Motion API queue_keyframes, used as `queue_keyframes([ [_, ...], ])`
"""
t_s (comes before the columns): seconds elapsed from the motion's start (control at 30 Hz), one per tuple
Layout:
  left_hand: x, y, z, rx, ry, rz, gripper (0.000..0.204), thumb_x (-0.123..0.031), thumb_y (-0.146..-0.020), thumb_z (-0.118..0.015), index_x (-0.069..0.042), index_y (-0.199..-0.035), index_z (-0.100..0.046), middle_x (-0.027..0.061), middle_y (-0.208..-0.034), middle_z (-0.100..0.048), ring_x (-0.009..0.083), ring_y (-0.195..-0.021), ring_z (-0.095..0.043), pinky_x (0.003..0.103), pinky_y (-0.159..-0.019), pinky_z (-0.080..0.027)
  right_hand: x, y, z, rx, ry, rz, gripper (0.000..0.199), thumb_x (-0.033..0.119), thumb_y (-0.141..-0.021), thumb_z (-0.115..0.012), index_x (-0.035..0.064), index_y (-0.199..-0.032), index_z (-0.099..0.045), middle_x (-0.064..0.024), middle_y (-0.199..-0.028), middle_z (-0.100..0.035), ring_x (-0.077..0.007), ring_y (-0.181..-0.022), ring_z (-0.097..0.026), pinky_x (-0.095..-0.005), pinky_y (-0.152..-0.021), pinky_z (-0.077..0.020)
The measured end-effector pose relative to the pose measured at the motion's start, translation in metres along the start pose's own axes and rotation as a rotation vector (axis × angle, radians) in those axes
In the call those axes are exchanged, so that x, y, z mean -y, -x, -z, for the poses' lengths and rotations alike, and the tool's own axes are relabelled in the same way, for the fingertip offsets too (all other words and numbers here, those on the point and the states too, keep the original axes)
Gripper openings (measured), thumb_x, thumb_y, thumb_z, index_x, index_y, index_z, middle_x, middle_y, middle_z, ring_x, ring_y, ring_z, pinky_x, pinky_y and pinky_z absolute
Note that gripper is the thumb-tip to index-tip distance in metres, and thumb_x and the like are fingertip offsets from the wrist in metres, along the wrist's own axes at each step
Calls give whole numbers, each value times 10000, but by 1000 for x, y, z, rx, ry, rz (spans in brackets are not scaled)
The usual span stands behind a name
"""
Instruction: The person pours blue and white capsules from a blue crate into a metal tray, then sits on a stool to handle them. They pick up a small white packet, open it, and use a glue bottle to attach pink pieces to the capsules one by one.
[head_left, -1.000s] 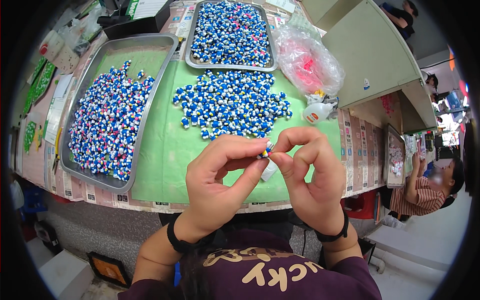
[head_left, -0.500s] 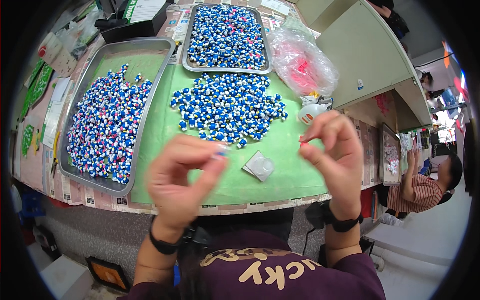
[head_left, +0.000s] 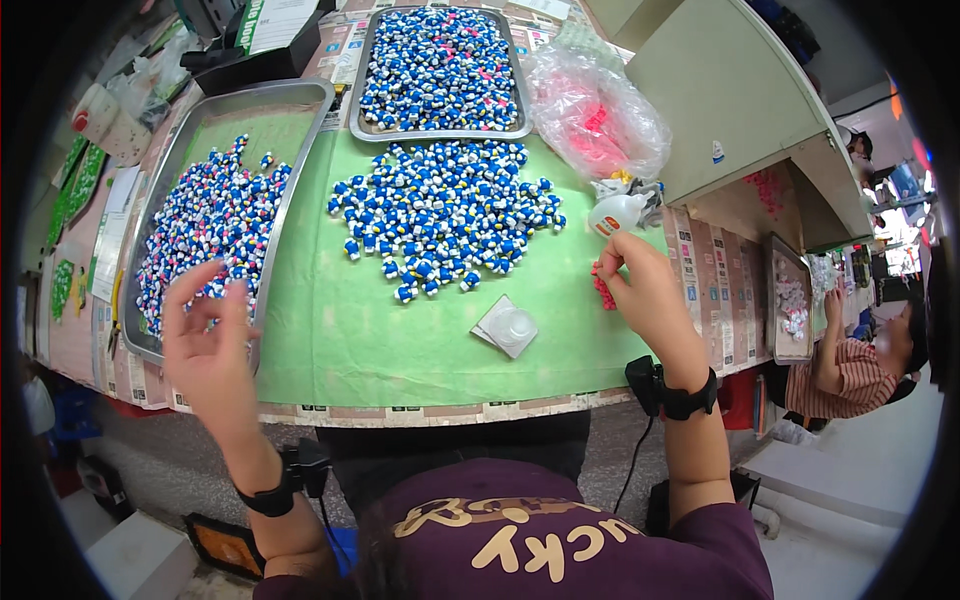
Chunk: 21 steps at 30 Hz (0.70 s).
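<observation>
Left hand [head_left: 210, 345]: fingers parted, no hold seen, above the tray [head_left: 303, 175], near edge; earlier, pinching above the green sheet [head_left: 400, 350]. Right hand [head_left: 645, 290]: fingertips nearly together at red pieces [head_left: 605, 290], sheet's right edge; hold, we cannot tell. Blue-and-white figurines [head_left: 215, 215], in tray: long axes pointing every way.

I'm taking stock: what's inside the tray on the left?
The tray holds many small blue-and-white pieces, with some pink among them. The left hand hides some, and whatever lies beneath the top layer is covered.
</observation>
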<state>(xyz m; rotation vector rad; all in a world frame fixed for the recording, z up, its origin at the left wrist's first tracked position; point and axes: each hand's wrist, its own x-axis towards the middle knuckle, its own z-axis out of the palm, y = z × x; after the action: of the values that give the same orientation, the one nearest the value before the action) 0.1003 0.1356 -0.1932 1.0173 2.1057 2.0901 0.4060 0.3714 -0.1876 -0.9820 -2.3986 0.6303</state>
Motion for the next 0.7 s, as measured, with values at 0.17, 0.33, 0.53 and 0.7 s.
queue_keyframes([
  [0.17, -24, 22, -58, 556, -124, -114, 190, 11, -813, -685, -23, -990, -626, 63, -918, -585, 148, -730, -598, 266, -610, -515, -16, -1, -4, 40, 124, 78, 157, -89, -808, -583, 2, -784, -458, -77, -715, -526, -153, -605, -542, -294, -491, -433],
  [0.33, -8, 25, -75, 642, -282, -79, 193, -1, -790, -693, -11, -965, -613, 107, -915, -570, 252, -769, -609, 349, -662, -510, -5, -5, -6, 68, 126, 101, 99, -55, -765, -541, 22, -787, -482, -136, -737, -553, -346, -734, -558, -419, -679, -414],
  [0.53, 3, 26, -85, 647, -308, -96, 183, 10, -784, -690, -11, -942, -599, 113, -900, -563, 274, -772, -604, 368, -643, -487, -4, -5, -4, 101, 153, 119, 122, -63, -784, -522, 34, -832, -467, -114, -799, -563, -326, -773, -553, -394, -707, -399],
  [0.7, -3, 26, -82, 666, -225, -82, 165, 28, -799, -677, -4, -955, -632, 100, -908, -568, 216, -753, -623, 320, -657, -515, 19, 0, 5, 86, -124, 151, 193, -137, -783, -495, 38, -830, -429, -102, -828, -529, -253, -760, -529, -345, -714, -432],
])
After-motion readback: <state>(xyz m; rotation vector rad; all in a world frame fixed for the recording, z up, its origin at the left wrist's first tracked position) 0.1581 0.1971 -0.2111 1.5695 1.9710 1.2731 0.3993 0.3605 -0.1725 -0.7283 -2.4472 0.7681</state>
